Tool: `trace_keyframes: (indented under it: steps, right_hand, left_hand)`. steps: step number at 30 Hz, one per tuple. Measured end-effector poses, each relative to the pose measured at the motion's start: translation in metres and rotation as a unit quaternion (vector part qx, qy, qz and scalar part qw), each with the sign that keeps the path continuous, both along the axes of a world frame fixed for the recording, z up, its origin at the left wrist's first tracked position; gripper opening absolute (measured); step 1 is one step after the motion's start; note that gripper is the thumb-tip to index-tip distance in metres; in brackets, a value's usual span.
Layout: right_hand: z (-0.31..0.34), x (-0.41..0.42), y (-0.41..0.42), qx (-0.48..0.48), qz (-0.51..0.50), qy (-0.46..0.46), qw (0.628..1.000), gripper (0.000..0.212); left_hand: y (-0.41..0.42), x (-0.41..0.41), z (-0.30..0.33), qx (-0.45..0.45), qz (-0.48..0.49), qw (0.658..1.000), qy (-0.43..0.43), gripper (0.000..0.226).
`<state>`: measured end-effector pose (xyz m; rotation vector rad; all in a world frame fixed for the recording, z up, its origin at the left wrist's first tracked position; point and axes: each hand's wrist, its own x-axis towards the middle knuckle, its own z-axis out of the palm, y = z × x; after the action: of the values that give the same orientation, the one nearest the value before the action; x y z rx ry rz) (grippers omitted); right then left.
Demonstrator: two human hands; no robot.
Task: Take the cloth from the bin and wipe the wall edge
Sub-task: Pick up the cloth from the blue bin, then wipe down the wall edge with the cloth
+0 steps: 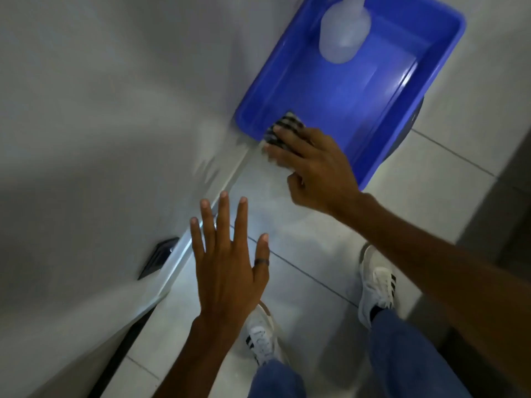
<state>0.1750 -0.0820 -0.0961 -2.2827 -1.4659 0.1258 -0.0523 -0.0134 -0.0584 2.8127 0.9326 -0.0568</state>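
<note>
A blue plastic bin (396,116) sits on the tiled floor against the white wall (100,110). My right hand (313,168) grips a black-and-white checked cloth (283,126) at the bin's near corner, just above the rim. The cloth is blurred and partly hidden under my fingers. My left hand (227,262) hovers lower down with its fingers spread and holds nothing. It is over the wall edge (201,214), a pale skirting strip where the wall meets the floor.
A translucent plastic bottle (344,30) lies in the far end of the bin. A dark vent (158,257) sits low in the wall at the left. My two white shoes (376,285) stand on the pale floor tiles (301,254).
</note>
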Motion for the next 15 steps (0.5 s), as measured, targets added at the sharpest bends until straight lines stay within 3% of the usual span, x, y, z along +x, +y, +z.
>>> trace_keyframes:
  steps: [4, 6, 10, 13, 15]
  right_hand:
    - [-0.03, -0.109, -0.019, 0.052, -0.07, 0.138, 0.987, 0.065]
    - [-0.059, -0.159, -0.024, 0.061, -0.16, 0.259, 0.951, 0.059]
    - [-0.159, -0.22, -0.015, 0.088, -0.311, 0.45, 0.833, 0.047]
    - [-0.229, -0.218, 0.018, 0.175, -0.366, 0.571, 0.713, 0.059]
    - [-0.27, -0.208, 0.041, 0.234, -0.373, 0.61, 0.659, 0.062]
  left_hand:
    - [0.003, -0.049, -0.015, -0.014, 0.001, 0.997, 0.075, 0.075]
    - [0.009, -0.068, -0.031, -0.022, -0.007, 0.994, 0.103, 0.075]
    - [0.039, -0.08, -0.097, 0.01, -0.072, 0.99, 0.117, 0.076]
    - [0.07, -0.065, -0.147, 0.094, -0.113, 0.984, 0.099, 0.076]
    - [0.093, -0.052, -0.176, 0.159, -0.114, 0.976, 0.096, 0.08]
